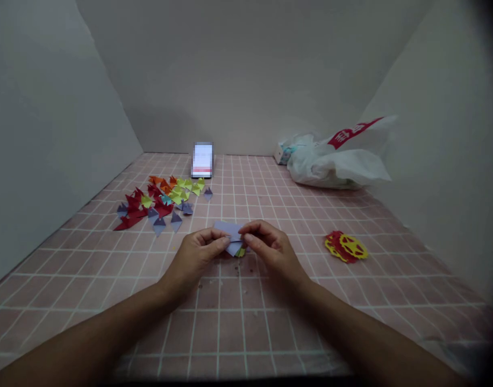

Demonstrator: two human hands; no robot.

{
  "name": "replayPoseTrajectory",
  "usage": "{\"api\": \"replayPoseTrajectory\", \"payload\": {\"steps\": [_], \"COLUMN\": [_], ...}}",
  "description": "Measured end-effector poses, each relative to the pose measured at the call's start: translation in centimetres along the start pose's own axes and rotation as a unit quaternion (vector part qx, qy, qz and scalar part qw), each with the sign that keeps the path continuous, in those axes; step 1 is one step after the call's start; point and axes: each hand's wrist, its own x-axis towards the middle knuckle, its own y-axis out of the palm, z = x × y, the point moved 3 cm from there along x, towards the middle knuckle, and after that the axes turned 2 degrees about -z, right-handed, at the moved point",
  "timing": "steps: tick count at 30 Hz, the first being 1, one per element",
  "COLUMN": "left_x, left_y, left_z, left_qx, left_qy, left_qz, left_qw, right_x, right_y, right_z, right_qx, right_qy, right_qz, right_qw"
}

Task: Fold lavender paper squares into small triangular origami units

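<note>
My left hand (198, 257) and my right hand (270, 248) meet over the middle of the pink tiled surface (230, 322). Both pinch a small lavender paper piece (229, 230) between thumb and fingers. A bit of yellow-green paper (240, 252) shows just under it, below my fingertips. Part of the paper is hidden by my fingers.
A pile of folded paper triangles (161, 201) in red, orange, yellow and purple lies at the left. A phone (202, 159) leans on the back wall. A white plastic bag (330, 158) sits at the back right. Red and yellow paper cutouts (346, 247) lie at the right.
</note>
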Motion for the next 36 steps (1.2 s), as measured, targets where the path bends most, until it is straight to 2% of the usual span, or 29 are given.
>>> {"api": "replayPoseTrajectory", "payload": {"steps": [7,16,23,27,32,36], "left_x": [-0.13,0.11,-0.31,-0.46,-0.1,-0.04], "left_y": [-0.02,0.03,0.01,0.13,0.06,0.09], "left_z": [-0.31,-0.32,-0.76,-0.84,-0.32,-0.16], "left_qx": [0.037,0.043,0.127,0.138,0.103,0.091], "left_qy": [0.023,0.031,0.078,0.079,0.05,0.042], "left_qz": [0.003,0.001,0.0,0.01,0.028,0.036], "left_qw": [0.999,0.999,0.989,0.987,0.993,0.994], "right_x": [0.11,0.22,0.0,0.0,-0.07,-0.11], "right_y": [0.24,0.19,0.38,0.44,0.5,0.54], "right_z": [-0.24,0.17,0.34,0.2,-0.15,-0.11], "right_qx": [0.017,-0.06,-0.085,-0.069,-0.039,-0.035], "right_qy": [0.048,0.017,0.004,0.028,0.084,0.092], "right_qz": [0.014,0.03,0.034,0.04,0.013,0.001], "right_qw": [0.999,0.998,0.996,0.996,0.996,0.995]}}
